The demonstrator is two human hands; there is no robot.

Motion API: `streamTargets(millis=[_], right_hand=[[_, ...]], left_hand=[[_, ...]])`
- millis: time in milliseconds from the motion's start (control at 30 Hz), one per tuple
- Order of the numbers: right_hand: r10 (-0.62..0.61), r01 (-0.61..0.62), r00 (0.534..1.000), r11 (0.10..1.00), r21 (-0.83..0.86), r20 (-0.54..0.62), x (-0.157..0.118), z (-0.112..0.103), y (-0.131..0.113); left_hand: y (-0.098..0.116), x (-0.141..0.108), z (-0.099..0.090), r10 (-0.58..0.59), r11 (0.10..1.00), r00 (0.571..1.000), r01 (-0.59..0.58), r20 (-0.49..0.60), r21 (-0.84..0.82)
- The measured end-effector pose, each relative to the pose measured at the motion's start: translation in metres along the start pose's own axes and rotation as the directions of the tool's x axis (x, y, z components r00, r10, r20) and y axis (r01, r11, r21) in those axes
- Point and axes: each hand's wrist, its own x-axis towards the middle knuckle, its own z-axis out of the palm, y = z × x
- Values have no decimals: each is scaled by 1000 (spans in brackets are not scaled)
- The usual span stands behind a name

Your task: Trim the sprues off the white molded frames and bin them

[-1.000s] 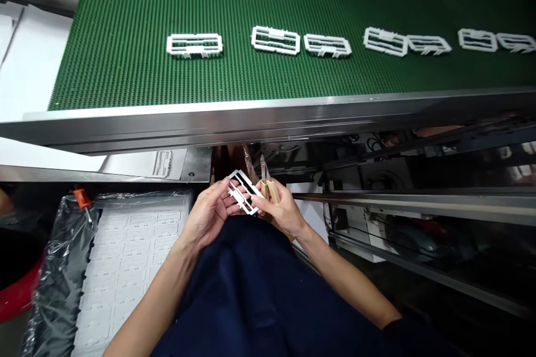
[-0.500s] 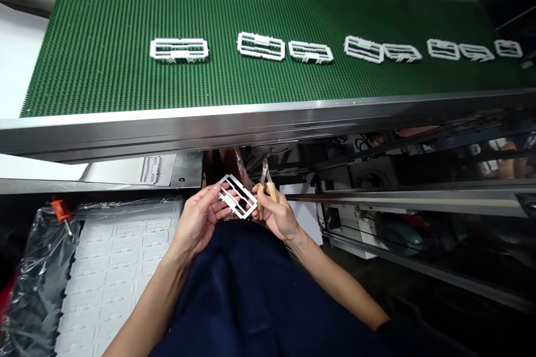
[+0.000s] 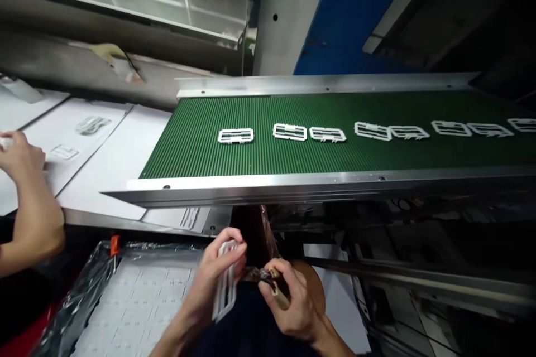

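My left hand [image 3: 215, 268] is closed on a white plastic frame [image 3: 226, 290], tilted nearly upright, its lower end sticking out below the fingers. Just to the right, my right hand [image 3: 291, 301] grips a pair of nippers [image 3: 280, 293] by the yellowish handles; the jaws point left and look blurred. The nippers and the frame are apart. Beyond both hands, several similar white frames [image 3: 290, 132] lie in a row along a green conveyor belt [image 3: 234, 164].
A box lined with dark plastic holds white sheets of parts [image 3: 138, 301] at lower left, with an orange-handled screwdriver [image 3: 114, 246] at its rim. A co-worker's arm [image 3: 36, 212] reaches over papers [image 3: 104, 173] on the left table. The conveyor's metal edge [image 3: 268, 184] runs above my hands.
My view has tilted up and left, bringing the co-worker's arm into sight. The frame in my left hand has turned from flat to steep. The nippers now point left instead of away.
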Motion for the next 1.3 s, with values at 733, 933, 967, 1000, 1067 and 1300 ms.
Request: streamTargets(millis=[733,933,967,1000,1067,1300], right_hand=[[313,-317,860,947,58,-403,-37,0,28],[418,-324,869,885,333,-266,-17,-26,6],[438,-308,860,855,417,-262,-12,-30,0],[447,-277,857,820,501,-257,-7,-33,-5],[447,-207,860,745,634,-245,0,-38,-12],[545,-360,835,637,682,-69,-4,-39,0]], left_hand=[[224,184,33,157,70,946,-297,283,952],[196,85,66,161,618,912,-392,378,682],[177,66,70,148,705,911,-370,384,605],[154,49,71,134,780,916,-333,378,530],[102,27,68,-23,877,928,-160,371,454],[-38,23,32,-221,972,963,205,156,112]])
